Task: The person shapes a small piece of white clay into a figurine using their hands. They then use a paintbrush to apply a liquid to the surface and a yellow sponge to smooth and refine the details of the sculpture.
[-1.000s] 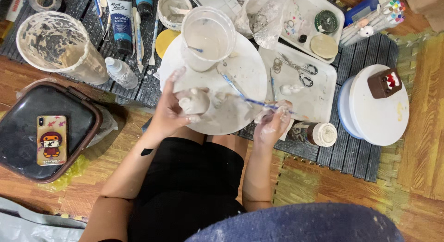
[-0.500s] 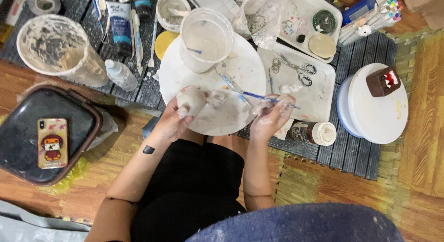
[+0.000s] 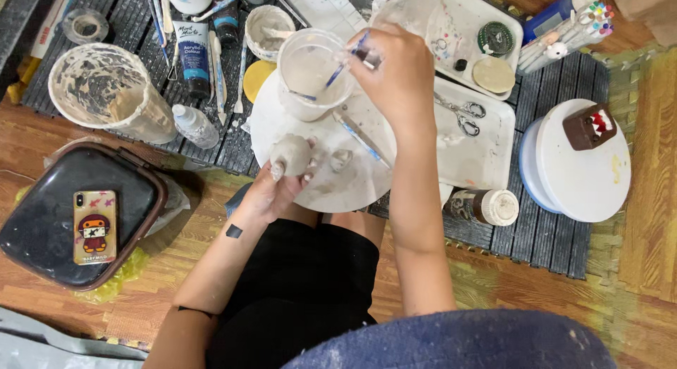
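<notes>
My left hand (image 3: 276, 189) holds a small grey clay piece (image 3: 290, 154) over the near edge of a round white turntable (image 3: 331, 185). My right hand (image 3: 398, 76) is raised over the board's far side and grips a blue-handled paintbrush (image 3: 345, 62), whose tip dips into a clear plastic cup of cloudy water (image 3: 310, 76). A second thin blue tool (image 3: 360, 137) lies on the turntable, beside a small clay bit (image 3: 341, 159).
A big slip-smeared cup (image 3: 106, 94), a paint tube (image 3: 194, 48) and a small bottle (image 3: 195, 125) lie at the left. A phone (image 3: 94, 226) rests on a black case (image 3: 42, 221). White trays with scissors (image 3: 462, 113), a jar (image 3: 490, 207) and a second turntable (image 3: 585, 171) are at the right.
My right hand has lifted from the turntable's near edge and carried the brush forward into the water cup. My left hand has kept the clay piece, shifting slightly.
</notes>
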